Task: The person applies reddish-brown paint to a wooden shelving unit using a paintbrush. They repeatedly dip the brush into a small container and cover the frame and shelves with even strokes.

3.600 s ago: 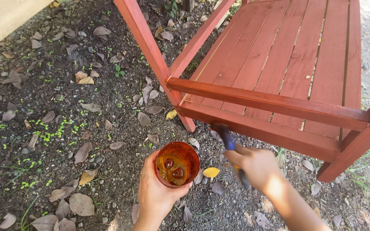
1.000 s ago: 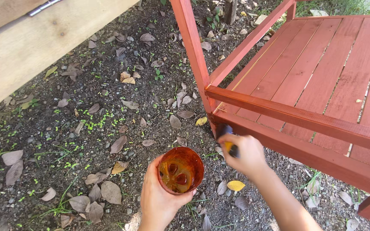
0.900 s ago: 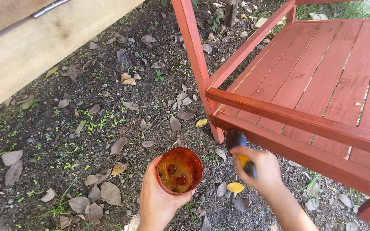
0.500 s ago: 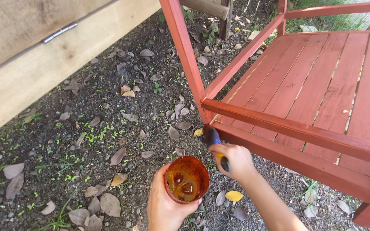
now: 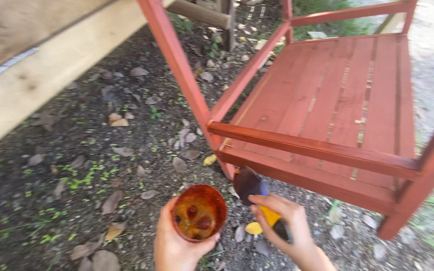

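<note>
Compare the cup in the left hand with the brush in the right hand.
The cup is round, open-topped and translucent orange-red, with dark liquid inside; the brush is flat, with dark wet bristles and a yellow handle. The left hand cups the cup from below; the right hand grips the brush by its handle, bristles pointing up towards the red wooden frame. Both are stained reddish-brown.

Red-brown slatted wooden chair (image 5: 337, 110), orange-stained paint cup (image 5: 198, 212).
Paintbrush (image 5: 257, 193): dark bristles, blue ferrule, yellow handle. Pale tan timber beam (image 5: 51, 75). Dark soil (image 5: 76, 165) flecked green, scattered with brown and yellow leaves (image 5: 253, 228).
</note>
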### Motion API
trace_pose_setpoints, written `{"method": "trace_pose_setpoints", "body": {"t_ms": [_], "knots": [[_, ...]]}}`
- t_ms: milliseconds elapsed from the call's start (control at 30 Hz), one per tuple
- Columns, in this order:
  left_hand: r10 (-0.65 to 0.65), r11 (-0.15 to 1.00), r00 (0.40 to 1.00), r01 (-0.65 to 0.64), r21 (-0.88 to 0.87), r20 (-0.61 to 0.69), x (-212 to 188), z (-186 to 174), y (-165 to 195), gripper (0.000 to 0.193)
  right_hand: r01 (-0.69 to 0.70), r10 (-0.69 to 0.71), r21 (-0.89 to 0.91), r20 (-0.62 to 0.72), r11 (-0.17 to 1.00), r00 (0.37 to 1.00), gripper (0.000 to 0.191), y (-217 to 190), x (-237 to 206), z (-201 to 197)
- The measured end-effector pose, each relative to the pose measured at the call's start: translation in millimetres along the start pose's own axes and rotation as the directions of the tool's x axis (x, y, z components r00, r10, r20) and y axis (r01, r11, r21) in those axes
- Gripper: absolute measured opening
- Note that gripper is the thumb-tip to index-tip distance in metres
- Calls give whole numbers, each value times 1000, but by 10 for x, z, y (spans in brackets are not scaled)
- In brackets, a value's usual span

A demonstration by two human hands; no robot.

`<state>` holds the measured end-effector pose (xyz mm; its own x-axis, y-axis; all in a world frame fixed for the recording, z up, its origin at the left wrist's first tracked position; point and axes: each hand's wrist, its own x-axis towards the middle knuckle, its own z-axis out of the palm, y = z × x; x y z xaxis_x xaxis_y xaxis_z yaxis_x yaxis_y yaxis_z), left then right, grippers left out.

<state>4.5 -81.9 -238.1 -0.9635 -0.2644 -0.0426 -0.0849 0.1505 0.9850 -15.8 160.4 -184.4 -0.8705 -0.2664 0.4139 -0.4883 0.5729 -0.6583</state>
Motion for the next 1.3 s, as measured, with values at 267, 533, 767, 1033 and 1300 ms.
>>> {"method": "trace_pose_setpoints", "body": {"t_ms": [267,533,767,1033,1300], "knots": [[147,988,988,-145,-44,51,-208,422,419,108,3,-228,-638,-270,770,935,40,-279,-599,-535],[200,980,945,-194,-48,260,-418,697,701,112,-165,-58,-790,-245,591,968,36,-565,-705,-1149],[189,981,913,-162,-104,363,-412,693,536,110,-106,-137,-936,-160,337,978,39,-392,-580,-1447],[124,992,901,-99,-82,415,-345,566,458,110,-165,-123,-942,-208,291,970,35,54,-580,-1304],[157,987,915,-129,-100,371,-292,445,411,108,-305,-106,-817,-403,490,909,14,-429,-691,-989]]}}
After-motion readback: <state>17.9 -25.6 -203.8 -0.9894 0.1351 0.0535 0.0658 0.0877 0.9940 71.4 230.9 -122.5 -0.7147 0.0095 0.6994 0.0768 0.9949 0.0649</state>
